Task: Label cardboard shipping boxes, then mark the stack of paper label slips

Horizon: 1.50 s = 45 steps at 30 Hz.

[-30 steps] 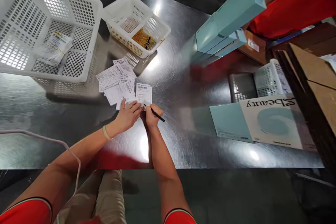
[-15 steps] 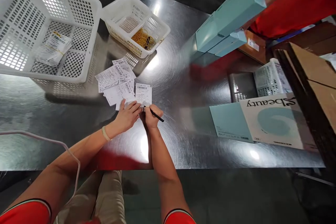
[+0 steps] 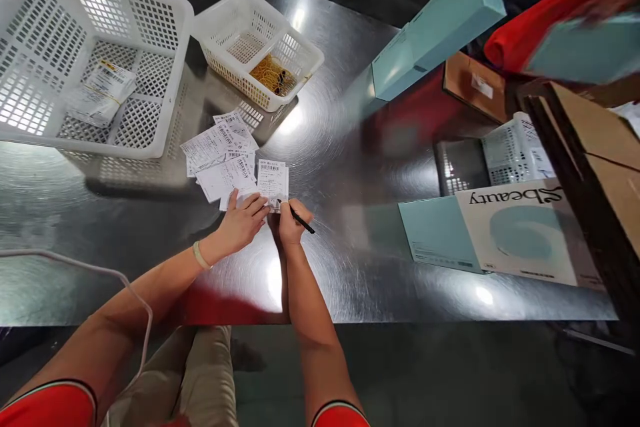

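My right hand (image 3: 293, 221) is closed round a black pen (image 3: 303, 221), whose tip is at the lower right of a printed slip (image 3: 273, 177). Fingers spread, my left hand (image 3: 241, 223) lies flat on the lower edge of the slips, just left of the pen. Several overlapping printed slips (image 3: 226, 173) with barcodes fan out beyond it on the metal table (image 3: 345, 233).
A large white basket (image 3: 173, 73) with packets stands at the far left, beside a smaller basket (image 3: 215, 57) with yellow bands. Light-blue boxes (image 3: 435, 30), a printed box (image 3: 520, 233) and cardboard (image 3: 600, 140) are at the right. Another person's red sleeve (image 3: 540, 20) shows behind.
My right hand and the pen have shifted very slightly right. The other person has taken a light-blue box from the stack and moved it right. My left hand stays in place.
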Each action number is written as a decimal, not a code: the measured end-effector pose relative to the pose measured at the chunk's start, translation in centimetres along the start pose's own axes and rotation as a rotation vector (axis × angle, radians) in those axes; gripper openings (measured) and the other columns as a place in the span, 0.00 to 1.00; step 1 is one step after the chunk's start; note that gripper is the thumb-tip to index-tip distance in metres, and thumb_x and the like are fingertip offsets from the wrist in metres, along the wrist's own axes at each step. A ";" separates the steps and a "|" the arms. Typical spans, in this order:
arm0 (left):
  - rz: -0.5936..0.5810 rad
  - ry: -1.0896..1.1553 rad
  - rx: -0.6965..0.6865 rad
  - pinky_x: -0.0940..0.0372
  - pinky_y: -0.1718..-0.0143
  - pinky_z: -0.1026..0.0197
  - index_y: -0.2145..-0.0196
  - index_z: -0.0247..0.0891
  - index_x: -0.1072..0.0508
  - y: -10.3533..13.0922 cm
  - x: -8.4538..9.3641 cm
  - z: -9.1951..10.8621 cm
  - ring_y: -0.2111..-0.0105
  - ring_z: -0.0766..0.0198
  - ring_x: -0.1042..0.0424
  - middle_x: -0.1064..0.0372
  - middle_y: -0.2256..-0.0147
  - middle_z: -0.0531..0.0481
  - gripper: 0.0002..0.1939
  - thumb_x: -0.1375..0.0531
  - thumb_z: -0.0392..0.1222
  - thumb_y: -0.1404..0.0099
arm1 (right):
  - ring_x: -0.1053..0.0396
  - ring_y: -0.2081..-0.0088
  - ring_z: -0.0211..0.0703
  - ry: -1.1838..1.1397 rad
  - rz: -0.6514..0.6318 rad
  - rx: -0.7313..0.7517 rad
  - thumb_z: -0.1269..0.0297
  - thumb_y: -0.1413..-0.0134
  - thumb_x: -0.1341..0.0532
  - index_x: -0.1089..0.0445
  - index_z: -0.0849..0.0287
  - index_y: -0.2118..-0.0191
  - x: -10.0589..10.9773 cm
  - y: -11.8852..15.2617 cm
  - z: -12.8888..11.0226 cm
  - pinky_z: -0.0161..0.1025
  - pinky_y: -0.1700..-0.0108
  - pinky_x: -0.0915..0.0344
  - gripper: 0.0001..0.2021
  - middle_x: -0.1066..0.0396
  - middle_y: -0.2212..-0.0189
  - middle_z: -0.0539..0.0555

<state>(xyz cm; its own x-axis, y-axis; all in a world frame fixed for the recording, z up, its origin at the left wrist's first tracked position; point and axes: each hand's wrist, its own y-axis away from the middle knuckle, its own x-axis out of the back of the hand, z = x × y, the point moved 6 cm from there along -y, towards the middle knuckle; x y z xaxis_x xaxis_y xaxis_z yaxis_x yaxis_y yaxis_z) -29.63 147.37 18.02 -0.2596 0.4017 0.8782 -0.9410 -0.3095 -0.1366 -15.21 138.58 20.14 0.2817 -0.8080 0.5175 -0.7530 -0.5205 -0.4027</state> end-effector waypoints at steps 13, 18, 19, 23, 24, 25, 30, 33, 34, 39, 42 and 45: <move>-0.002 -0.013 0.007 0.48 0.19 0.20 0.31 0.46 0.21 0.1 -0.2 -0.1 0.25 0.40 0.30 0.25 0.28 0.41 0.22 0.43 0.36 0.15 | 0.52 0.76 0.37 -0.004 0.042 0.009 0.61 0.31 0.42 0.52 0.49 0.77 0.2 0.1 -0.2 0.40 0.70 0.50 0.23 0.48 0.81 0.44; -0.027 -0.005 0.007 0.45 0.21 0.17 0.30 0.46 0.21 0.0 -0.2 -0.1 0.24 0.39 0.31 0.26 0.27 0.40 0.23 0.44 0.36 0.15 | 0.52 0.75 0.37 0.011 0.015 0.009 0.61 0.31 0.42 0.53 0.49 0.77 0.0 0.0 0.0 0.40 0.70 0.49 0.23 0.49 0.81 0.44; -0.029 -0.004 0.008 0.45 0.21 0.17 0.30 0.45 0.21 0.0 -0.2 -0.1 0.24 0.39 0.31 0.26 0.27 0.40 0.23 0.44 0.36 0.15 | 0.53 0.75 0.37 0.015 0.012 0.005 0.61 0.31 0.42 0.53 0.49 0.77 0.0 0.0 0.0 0.40 0.70 0.49 0.24 0.50 0.81 0.44; -0.028 -0.003 0.007 0.47 0.20 0.18 0.30 0.45 0.21 0.0 -0.2 0.0 0.24 0.39 0.31 0.26 0.27 0.39 0.23 0.44 0.36 0.15 | 0.54 0.76 0.37 0.013 0.015 0.004 0.61 0.32 0.42 0.55 0.49 0.77 0.1 0.0 -0.1 0.39 0.71 0.49 0.24 0.52 0.81 0.44; -0.029 -0.005 0.010 0.47 0.20 0.18 0.30 0.45 0.21 0.0 -0.2 0.0 0.24 0.39 0.31 0.26 0.27 0.40 0.23 0.44 0.36 0.15 | 0.53 0.76 0.37 0.007 0.016 0.010 0.61 0.32 0.42 0.55 0.49 0.77 0.1 -0.1 -0.2 0.39 0.71 0.49 0.24 0.51 0.82 0.44; -0.030 -0.007 0.014 0.47 0.19 0.18 0.30 0.45 0.21 0.0 -0.2 0.0 0.24 0.39 0.31 0.26 0.27 0.41 0.23 0.44 0.36 0.15 | 0.53 0.76 0.37 0.004 0.015 0.014 0.60 0.32 0.42 0.55 0.49 0.77 0.2 -0.1 -0.2 0.39 0.71 0.49 0.24 0.51 0.82 0.44; -0.036 -0.011 0.010 0.51 0.17 0.21 0.29 0.47 0.21 0.0 -0.1 0.0 0.24 0.41 0.31 0.27 0.26 0.41 0.23 0.43 0.36 0.16 | 0.54 0.76 0.36 0.007 -0.006 0.004 0.58 0.30 0.42 0.55 0.49 0.77 0.0 -0.1 -0.1 0.39 0.72 0.50 0.25 0.52 0.82 0.44; -0.048 0.003 0.018 0.48 0.19 0.19 0.29 0.48 0.21 -0.1 0.0 0.0 0.23 0.41 0.32 0.27 0.26 0.41 0.23 0.44 0.36 0.15 | 0.55 0.76 0.35 -0.004 -0.011 -0.013 0.57 0.30 0.42 0.57 0.49 0.77 0.1 -0.1 0.0 0.39 0.71 0.50 0.26 0.53 0.82 0.44; -0.053 0.009 0.023 0.47 0.19 0.18 0.30 0.48 0.22 -0.1 0.1 0.0 0.23 0.40 0.32 0.27 0.26 0.41 0.23 0.45 0.36 0.15 | 0.54 0.76 0.36 -0.005 -0.019 -0.020 0.57 0.30 0.42 0.57 0.49 0.77 0.1 -0.1 0.0 0.40 0.71 0.50 0.27 0.53 0.81 0.44; -0.052 0.028 0.028 0.45 0.21 0.17 0.31 0.47 0.21 -0.1 0.3 0.1 0.24 0.39 0.31 0.26 0.27 0.42 0.22 0.45 0.36 0.15 | 0.53 0.76 0.37 0.019 -0.040 -0.061 0.55 0.30 0.41 0.55 0.49 0.78 0.4 -0.1 0.0 0.39 0.72 0.48 0.27 0.52 0.82 0.45; -0.041 0.025 0.019 0.46 0.20 0.19 0.30 0.46 0.22 0.0 0.3 0.1 0.24 0.40 0.31 0.26 0.27 0.42 0.22 0.44 0.35 0.15 | 0.54 0.76 0.36 0.024 -0.034 -0.057 0.56 0.33 0.41 0.56 0.49 0.79 0.4 -0.1 0.0 0.39 0.72 0.49 0.26 0.52 0.83 0.44; -0.032 0.015 0.012 0.48 0.19 0.20 0.30 0.48 0.22 0.1 0.0 -0.1 0.24 0.41 0.32 0.26 0.27 0.42 0.22 0.43 0.36 0.15 | 0.54 0.77 0.36 0.014 -0.030 -0.074 0.55 0.33 0.41 0.56 0.49 0.79 0.2 0.0 0.2 0.39 0.72 0.50 0.26 0.52 0.83 0.44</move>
<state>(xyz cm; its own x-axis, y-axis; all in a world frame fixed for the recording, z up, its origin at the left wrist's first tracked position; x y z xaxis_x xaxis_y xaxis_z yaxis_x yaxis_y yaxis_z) -29.70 147.41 17.98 -0.2331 0.4244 0.8749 -0.9461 -0.3070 -0.1032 -15.00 138.32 20.09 0.2965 -0.7884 0.5390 -0.7867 -0.5216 -0.3301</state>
